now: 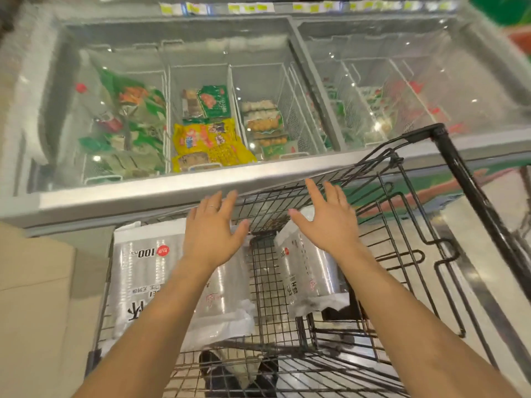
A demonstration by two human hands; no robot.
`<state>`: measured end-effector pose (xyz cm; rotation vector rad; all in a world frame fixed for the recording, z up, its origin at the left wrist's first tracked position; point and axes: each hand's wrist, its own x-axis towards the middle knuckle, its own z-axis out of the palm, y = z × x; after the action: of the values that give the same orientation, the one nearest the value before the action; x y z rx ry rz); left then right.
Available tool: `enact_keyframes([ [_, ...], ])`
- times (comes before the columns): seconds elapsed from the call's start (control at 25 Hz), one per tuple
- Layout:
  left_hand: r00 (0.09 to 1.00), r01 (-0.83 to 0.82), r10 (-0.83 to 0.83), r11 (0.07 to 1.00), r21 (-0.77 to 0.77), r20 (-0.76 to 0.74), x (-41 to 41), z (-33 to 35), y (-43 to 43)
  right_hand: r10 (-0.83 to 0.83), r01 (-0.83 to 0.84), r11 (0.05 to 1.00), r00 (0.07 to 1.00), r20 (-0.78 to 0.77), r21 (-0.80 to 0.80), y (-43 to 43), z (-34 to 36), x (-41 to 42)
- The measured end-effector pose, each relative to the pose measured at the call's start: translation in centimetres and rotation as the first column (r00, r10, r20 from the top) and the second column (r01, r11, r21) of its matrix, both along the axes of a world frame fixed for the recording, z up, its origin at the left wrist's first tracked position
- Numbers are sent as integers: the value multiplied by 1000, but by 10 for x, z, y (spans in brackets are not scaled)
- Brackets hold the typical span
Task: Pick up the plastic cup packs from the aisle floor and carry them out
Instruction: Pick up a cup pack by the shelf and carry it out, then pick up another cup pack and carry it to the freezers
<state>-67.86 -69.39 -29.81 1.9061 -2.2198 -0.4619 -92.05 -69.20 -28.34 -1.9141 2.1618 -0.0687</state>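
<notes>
Two plastic cup packs lie in a black wire shopping cart (pixel 408 214). The larger pack (pixel 143 277), clear wrap with "100" printed on it, fills the cart's left side. A smaller pack (pixel 310 271) leans against the wire divider on the right. My left hand (pixel 214 228) hovers above the larger pack with fingers straight and spread, holding nothing. Over the smaller pack, my right hand (pixel 327 219) is equally flat and spread, and empty. Both forearms reach forward over the cart.
A glass-topped chest freezer (pixel 201 179) with frozen food bags stands directly ahead, its metal rim touching the cart's front. A beige cardboard box (pixel 34 282) sits at the left. Shiny aisle floor (pixel 488 254) shows at the right. Dark shoes (pixel 238 374) are visible below the cart.
</notes>
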Motion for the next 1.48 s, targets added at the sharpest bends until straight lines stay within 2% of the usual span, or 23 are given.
enact_keyframes([
  [0.16, 997, -35, 47, 983, -177, 61, 35, 98, -16, 144, -139, 974, 989, 16, -177, -16, 104, 47],
  [0.36, 977, -127, 182, 912, -390, 107, 94, 210, 0, 267, -248, 899, 964, 3, -360, -22, 215, 118],
  [0.48, 957, -192, 274, 847, -495, 99, 144, 270, 28, 338, -300, 830, 941, -5, -470, -12, 273, 172],
  [0.68, 885, -299, 449, 753, -586, 125, 245, 341, 96, 489, -438, 699, 870, -70, -565, 28, 345, 279],
  [0.88, 783, -398, 609, 645, -652, 125, 367, 388, 208, 639, -556, 571, 763, -99, -603, 110, 392, 412],
  [1.2, 612, -503, 780, 513, -696, 133, 524, 424, 395, 809, -637, 383, 581, -90, -669, 253, 424, 606],
  [1.32, 525, -560, 843, 448, -697, 120, 568, 429, 466, 865, -676, 312, 493, -95, -668, 306, 430, 671],
  [1.48, 366, -645, 925, 332, -688, 103, 622, 429, 569, 939, -716, 162, 323, -116, -679, 387, 432, 758],
])
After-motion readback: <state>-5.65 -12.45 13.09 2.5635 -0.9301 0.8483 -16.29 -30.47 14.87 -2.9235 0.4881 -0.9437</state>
